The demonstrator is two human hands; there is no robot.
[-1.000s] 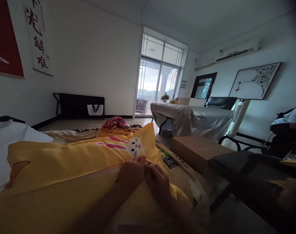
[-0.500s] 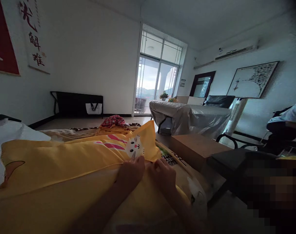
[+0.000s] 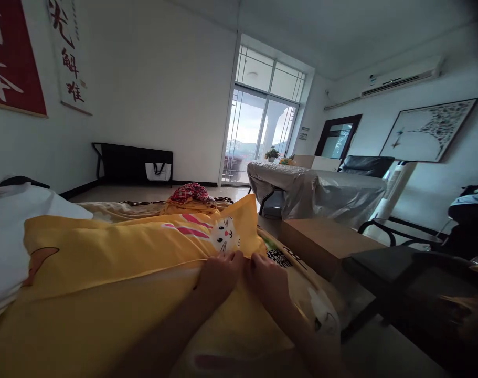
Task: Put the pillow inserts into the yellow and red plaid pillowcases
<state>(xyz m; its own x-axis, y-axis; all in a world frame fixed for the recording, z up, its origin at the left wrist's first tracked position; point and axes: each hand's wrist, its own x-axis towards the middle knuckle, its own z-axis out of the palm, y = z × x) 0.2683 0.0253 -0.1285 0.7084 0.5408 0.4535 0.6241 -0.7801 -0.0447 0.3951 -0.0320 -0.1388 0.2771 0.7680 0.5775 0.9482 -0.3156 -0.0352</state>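
A yellow pillowcase [image 3: 116, 249] printed with a white rabbit's face and pink ears stretches across the bed in front of me. My left hand [image 3: 221, 273] is closed, its fingers pinching the near edge just below the rabbit's face. Close beside it, my right hand [image 3: 266, 275] pinches the same edge near the right corner. That corner stands up in a point beyond my hands. More yellow cloth spreads under my forearms. The fingertips are partly hidden by the backs of my hands.
A red plaid cloth [image 3: 191, 192] lies crumpled beyond the pillowcase. White bedding [image 3: 45, 215] is at the left. To the right are a cardboard box [image 3: 325, 239], a black chair [image 3: 412, 262] and a table under a plastic cover [image 3: 313, 186].
The view has swung slightly left, so the room appears shifted right. Both hands keep their pinch on the pillowcase edge and have drawn a little closer together.
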